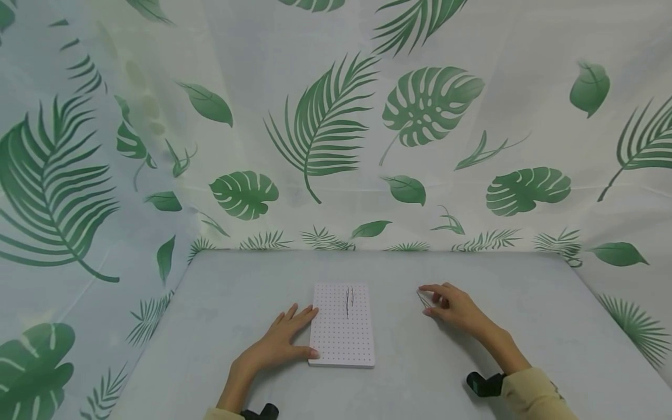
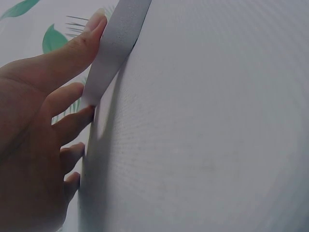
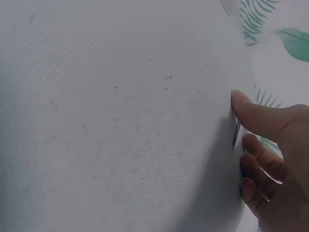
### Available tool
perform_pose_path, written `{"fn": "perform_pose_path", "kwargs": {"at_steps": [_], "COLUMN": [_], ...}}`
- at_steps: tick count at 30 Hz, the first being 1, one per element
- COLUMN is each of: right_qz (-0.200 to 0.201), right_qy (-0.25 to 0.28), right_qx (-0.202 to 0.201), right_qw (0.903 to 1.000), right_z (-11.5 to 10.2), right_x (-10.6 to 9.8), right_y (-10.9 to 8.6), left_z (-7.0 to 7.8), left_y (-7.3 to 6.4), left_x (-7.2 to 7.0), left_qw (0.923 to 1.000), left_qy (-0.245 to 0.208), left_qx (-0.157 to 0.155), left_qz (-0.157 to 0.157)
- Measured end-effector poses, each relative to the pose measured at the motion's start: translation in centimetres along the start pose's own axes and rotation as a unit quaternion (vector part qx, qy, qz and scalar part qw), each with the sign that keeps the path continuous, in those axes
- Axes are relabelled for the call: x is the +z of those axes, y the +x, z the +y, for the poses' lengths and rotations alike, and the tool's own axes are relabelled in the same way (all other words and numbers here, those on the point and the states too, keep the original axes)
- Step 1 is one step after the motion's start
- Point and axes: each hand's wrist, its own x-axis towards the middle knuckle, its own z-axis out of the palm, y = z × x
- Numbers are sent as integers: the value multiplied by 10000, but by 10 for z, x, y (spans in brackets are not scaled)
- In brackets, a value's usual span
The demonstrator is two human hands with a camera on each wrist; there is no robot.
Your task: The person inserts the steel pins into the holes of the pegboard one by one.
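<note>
A white pegboard [image 1: 336, 332] with rows of small holes lies on the table. Several thin dark pins [image 1: 347, 302] show at its upper right part; whether they stand in holes is too small to tell. My left hand [image 1: 278, 344] rests at the board's left side, thumb on the lower left corner and fingers spread along the edge. In the left wrist view its thumb [image 2: 79, 50] touches the board's thick side [image 2: 113, 53]. Right of the board, my right hand [image 1: 454, 306] pinches a thin, wire-like metal piece [image 1: 423, 300] between thumb and forefinger. Its dark pointed end [image 3: 235, 137] shows below the thumb in the right wrist view.
The light grey table [image 1: 236, 280] reaches back to a white curtain [image 1: 357, 35] printed with green leaves, which also runs along both sides. Black wrist devices sit by the left wrist [image 1: 262, 412] and the right wrist [image 1: 484, 384].
</note>
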Motion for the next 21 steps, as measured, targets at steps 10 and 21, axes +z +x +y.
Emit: {"fn": "perform_pose_path", "kwargs": {"at_steps": [10,21], "right_qz": [-332,-55], "right_qy": [218,261], "right_qx": [-32,-85], "right_qw": [9992,9996], "right_z": [4,6], "right_x": [-4,0], "right_y": [4,2], "left_z": [1,2], "left_y": [1,0], "left_x": [0,0], "left_qw": [10000,10000], "left_qy": [19,26], "left_qx": [-24,-8], "left_qz": [49,7]}}
